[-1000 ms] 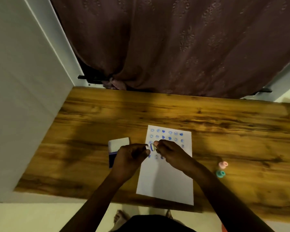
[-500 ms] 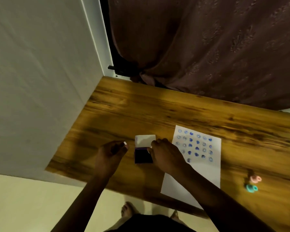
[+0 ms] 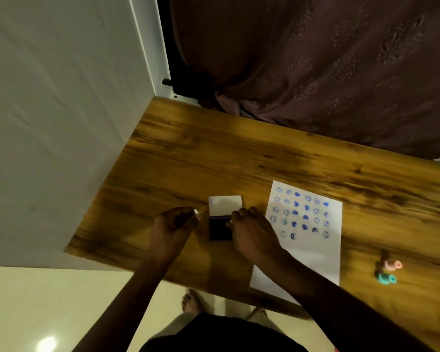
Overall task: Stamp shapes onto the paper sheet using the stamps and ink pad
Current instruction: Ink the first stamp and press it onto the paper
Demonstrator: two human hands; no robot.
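Table [image 3: 239, 158]: wood-grain top, its left end against a pale wall [image 3: 48, 123], a dark curtain [image 3: 315, 59] hanging behind its far edge.
Ink pad [image 3: 220, 231]: open on the table, left of the paper; the dark pad faces up and the white lid [image 3: 225, 204] lies folded back on the far side.
Paper [image 3: 315, 260]: white sheet flat on the table, just right of the ink pad, its near corner reaching past the table edge; the lower half is blank.
Stamped marks [image 3: 301, 212]: rows of blue prints on the upper part of the paper, round faces mixed with solid hearts.
Right hand [image 3: 252, 235]: fingers bunched together at the right edge of the dark pad, fingertips down on it; a small stamp seems pinched there, but it is too hidden to be sure.
Left hand [image 3: 172, 227]: on the table just left of the ink pad, fingers curled inward; a small white bit shows at the thumb and forefinger, and I cannot tell what it is.
Spare stamps: a pink one [image 3: 393, 264] and a teal one [image 3: 386, 278], side by side on the table, well to the right of the paper.
Below the table: cream floor [image 3: 36, 301], with bare toes [image 3: 192, 299] visible under the near edge.
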